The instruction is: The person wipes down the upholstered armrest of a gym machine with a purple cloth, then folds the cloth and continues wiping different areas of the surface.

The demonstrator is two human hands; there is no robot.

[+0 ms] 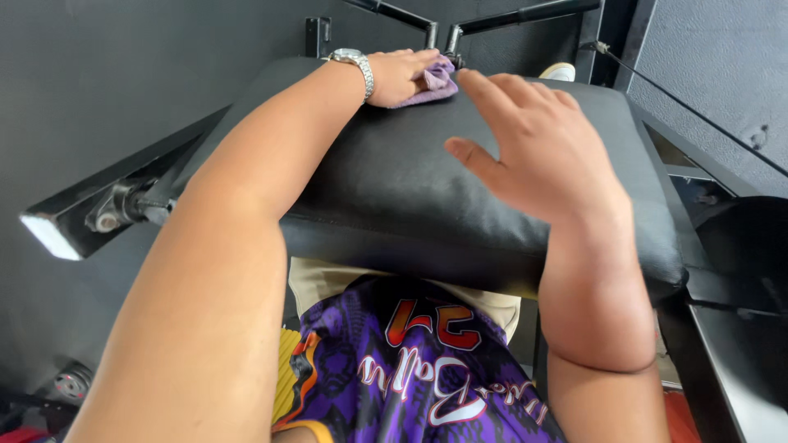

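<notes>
A black padded seat cushion of a gym machine fills the middle of the view. My left hand, with a silver wristwatch on the wrist, presses a purple cloth against the cushion's far edge. My right hand rests flat on the cushion's top with its fingers spread, just right of the cloth, and holds nothing.
Black metal frame bars run along the left and right of the cushion, with two bars at the far end. A thin cable crosses the grey floor at the right. My purple patterned shorts show below the cushion.
</notes>
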